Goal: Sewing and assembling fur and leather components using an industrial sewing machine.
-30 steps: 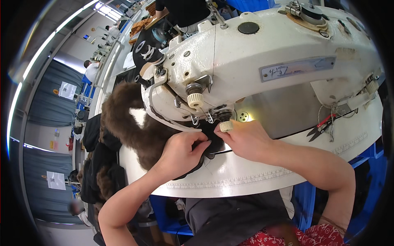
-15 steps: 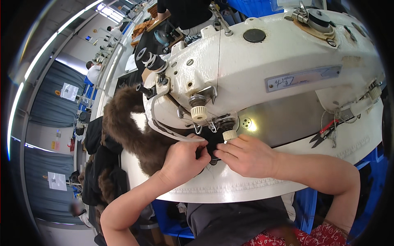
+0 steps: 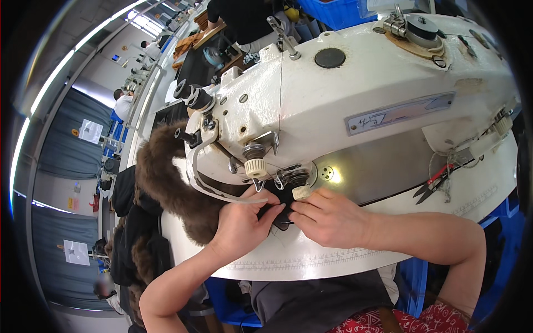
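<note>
A white sewing machine arches over the table in front of me. Under its needle end lies black fabric, partly hidden by the machine and my fingers. My left hand pinches this fabric at its left side, thumb and forefinger closed, beside the pale curved guard. Close by, my right hand grips the fabric's right side with bent fingers, just below a cream tension knob. A thick brown fur strip curves out from behind the machine head toward my left wrist; its join with the black fabric is hidden.
Red-handled scissors lie on the right of the white table, whose front edge bears a ruler scale. Black garments with brown fur are heaped at the left. A blue crate and a person in black are beyond the machine.
The machine and table have shifted slightly left in the view. My left thumb and fingertips have come closer to my right fingers; both hands keep their hold on the black fabric.
</note>
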Motion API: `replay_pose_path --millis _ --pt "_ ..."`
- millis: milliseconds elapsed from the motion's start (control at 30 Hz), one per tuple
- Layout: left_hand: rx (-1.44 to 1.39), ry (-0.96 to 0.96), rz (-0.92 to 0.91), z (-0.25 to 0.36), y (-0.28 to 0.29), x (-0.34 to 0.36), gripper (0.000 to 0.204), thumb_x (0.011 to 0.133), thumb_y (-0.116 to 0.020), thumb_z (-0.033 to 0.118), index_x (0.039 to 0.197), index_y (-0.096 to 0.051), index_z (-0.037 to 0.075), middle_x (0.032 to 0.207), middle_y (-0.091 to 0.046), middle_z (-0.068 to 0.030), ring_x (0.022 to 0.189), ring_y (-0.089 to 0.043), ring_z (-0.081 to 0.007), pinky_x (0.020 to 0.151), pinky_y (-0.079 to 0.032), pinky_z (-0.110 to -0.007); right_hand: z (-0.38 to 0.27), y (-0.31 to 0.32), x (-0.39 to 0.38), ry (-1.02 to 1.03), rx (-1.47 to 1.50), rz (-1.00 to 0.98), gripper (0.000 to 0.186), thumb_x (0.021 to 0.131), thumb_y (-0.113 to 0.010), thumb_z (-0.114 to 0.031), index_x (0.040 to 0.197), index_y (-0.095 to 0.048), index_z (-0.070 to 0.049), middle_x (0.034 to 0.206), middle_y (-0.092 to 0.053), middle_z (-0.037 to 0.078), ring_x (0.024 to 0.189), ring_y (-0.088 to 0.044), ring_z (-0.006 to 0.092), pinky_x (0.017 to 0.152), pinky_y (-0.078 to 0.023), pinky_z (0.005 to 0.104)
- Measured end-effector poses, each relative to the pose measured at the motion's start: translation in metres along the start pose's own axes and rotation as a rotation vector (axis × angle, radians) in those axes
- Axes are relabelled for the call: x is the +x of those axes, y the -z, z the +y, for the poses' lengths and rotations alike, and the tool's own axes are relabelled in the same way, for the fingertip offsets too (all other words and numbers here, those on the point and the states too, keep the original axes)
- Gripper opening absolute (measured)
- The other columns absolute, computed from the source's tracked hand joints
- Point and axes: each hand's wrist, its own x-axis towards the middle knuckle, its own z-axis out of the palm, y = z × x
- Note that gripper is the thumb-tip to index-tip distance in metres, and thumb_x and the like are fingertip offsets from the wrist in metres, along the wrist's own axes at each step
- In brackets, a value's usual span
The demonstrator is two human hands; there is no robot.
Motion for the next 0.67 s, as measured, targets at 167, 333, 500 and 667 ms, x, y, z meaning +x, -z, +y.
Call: replay_pose_path --millis 167,333,500,667 --pt "0.051 0.03 -0.062 -0.0007 0.0027 0.0013 0.01 0.087 -0.069 0.01 0.092 -0.066 0.002 0.084 -0.066 -0.012 0.067 -0.064 -0.028 0.059 -0.05 -0.034 -0.0018 -0.0017 0.0 0.012 -0.025 0.012 0.026 0.074 -0.064 -0.012 0.096 -0.066 0.002 0.101 -0.067 0.013 0.097 -0.063 0.0244 0.081 -0.048 0.0344" --pt "0.069 0.016 -0.072 -0.0025 -0.0009 0.0025 0.016 0.085 -0.073 0.012 0.091 -0.066 -0.001 0.08 -0.063 -0.011 0.065 -0.061 -0.0215 0.059 -0.048 -0.031 -0.0018 -0.003 -0.0007 0.029 0.009 -0.054 0.026 0.075 -0.061 -0.013 0.094 -0.064 0.004 0.102 -0.067 0.014 0.101 -0.062 0.0262 0.084 -0.048 0.0339" --pt "0.102 -0.062 -0.027 -0.0073 -0.005 0.0026 0.013 0.083 -0.07 0.01 0.094 -0.073 0.003 0.087 -0.069 -0.01 0.074 -0.067 -0.0268 0.064 -0.053 -0.035 -0.003 -0.0002 0.0 0.02 0.0 -0.116 0.032 0.077 -0.063 -0.012 0.106 -0.067 0.002 0.109 -0.067 0.014 0.105 -0.063 0.0273 0.088 -0.049 0.0367" --pt "0.052 -0.126 0.047 -0.0023 -0.0046 0.008 0.013 0.083 -0.069 0.008 0.095 -0.074 0.004 0.087 -0.07 -0.008 0.079 -0.068 -0.0243 0.065 -0.053 -0.034 -0.003 -0.0024 0.0038 -0.015 0.168 -0.145 0.04 0.081 -0.057 -0.012 0.116 -0.063 0.005 0.122 -0.063 0.019 0.122 -0.056 0.0329 0.106 -0.039 0.0368"
